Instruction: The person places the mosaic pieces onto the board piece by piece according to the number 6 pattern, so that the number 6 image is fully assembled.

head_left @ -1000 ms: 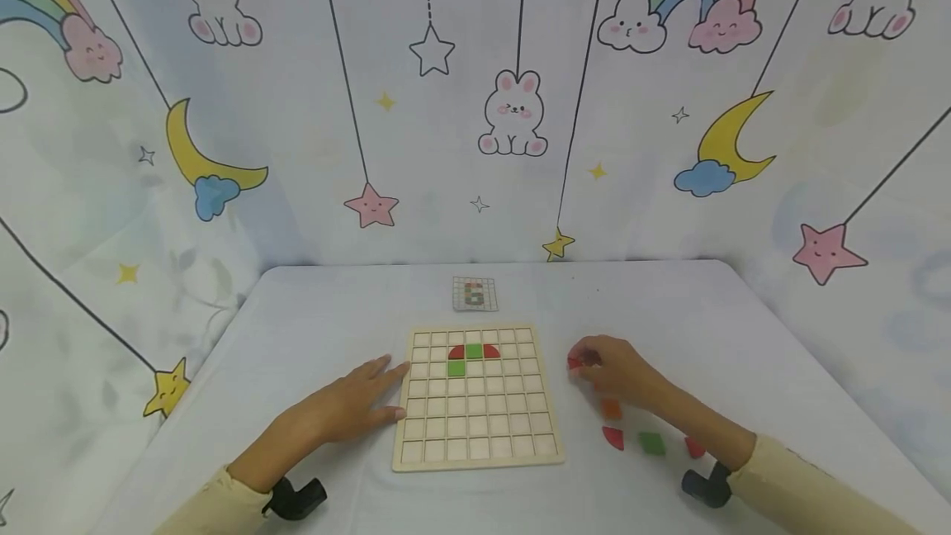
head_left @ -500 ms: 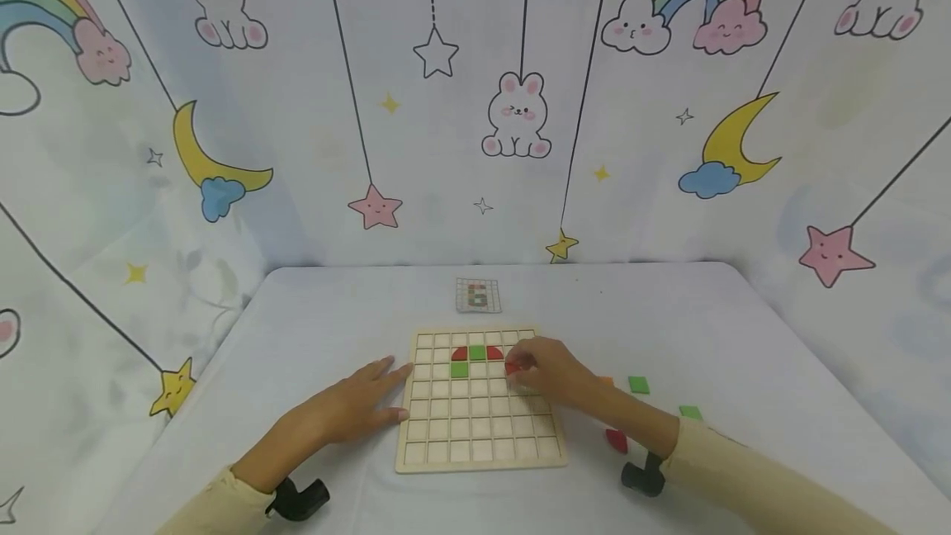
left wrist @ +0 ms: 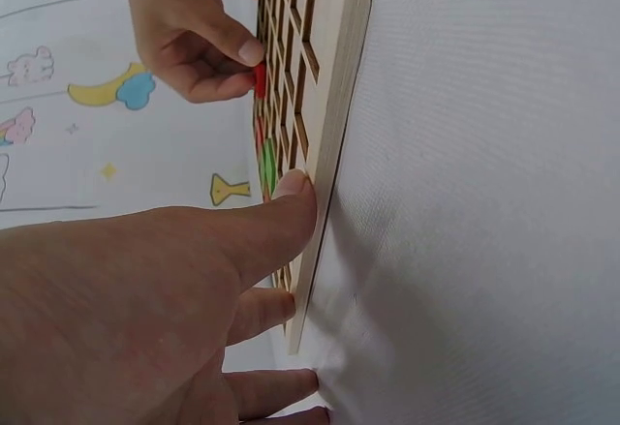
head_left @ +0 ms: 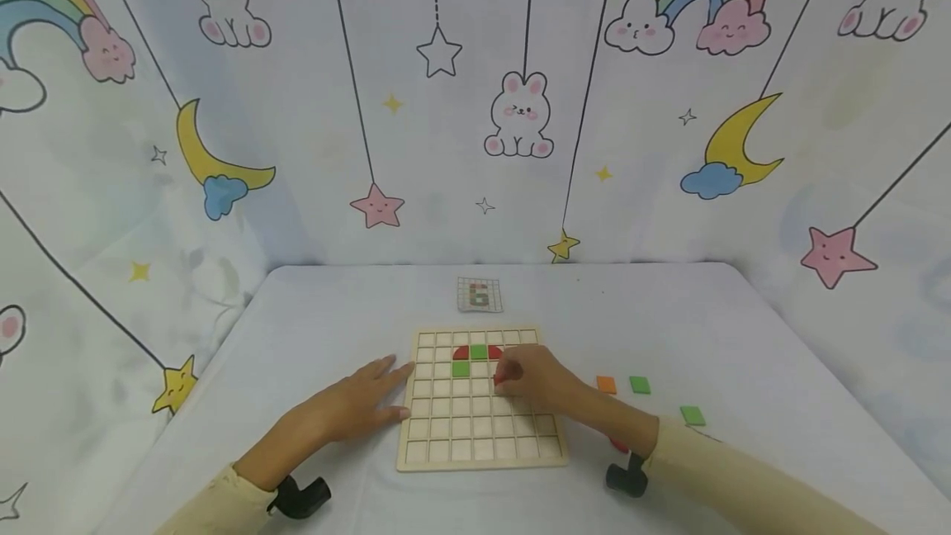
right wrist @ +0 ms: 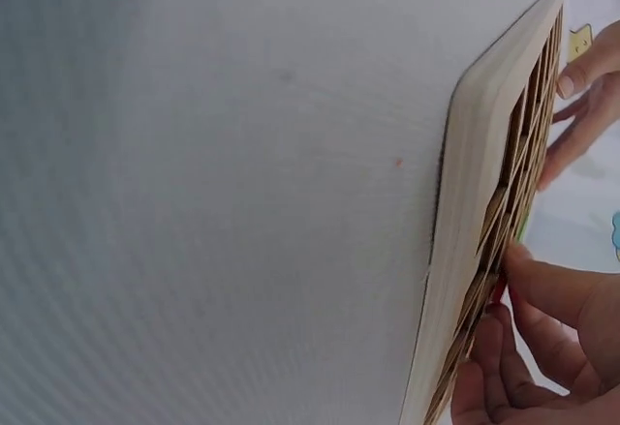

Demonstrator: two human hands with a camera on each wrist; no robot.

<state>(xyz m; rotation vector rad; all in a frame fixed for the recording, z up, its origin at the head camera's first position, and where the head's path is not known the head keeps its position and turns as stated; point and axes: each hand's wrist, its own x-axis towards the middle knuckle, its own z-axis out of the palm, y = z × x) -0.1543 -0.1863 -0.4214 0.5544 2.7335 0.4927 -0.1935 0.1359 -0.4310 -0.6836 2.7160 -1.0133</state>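
Observation:
A wooden grid board (head_left: 440, 451) lies on the white table. Two red quarter-round pieces (head_left: 461, 352) flank a green square tile (head_left: 479, 352) in one row near its far side. Another green square (head_left: 461, 369) sits below the left red piece. Over the middle of the grid my right hand (head_left: 542, 380) pinches a small red piece (left wrist: 260, 80) between thumb and fingers; its shape is mostly covered. My left hand (head_left: 352, 401) rests at the board's left edge with fingers spread, thumb and fingertips touching the rim, as the left wrist view shows.
To the right of the board lie an orange square (head_left: 606, 385) and two green squares (head_left: 640, 385). A red piece (head_left: 619, 443) shows partly beneath the right forearm. Behind the board is a small pattern card (head_left: 480, 295). A printed cloth backdrop (head_left: 446, 147) rises behind the table.
My right hand has moved left from beside the loose pieces to over the board, carrying the red piece. The left hand keeps its place at the board's edge.

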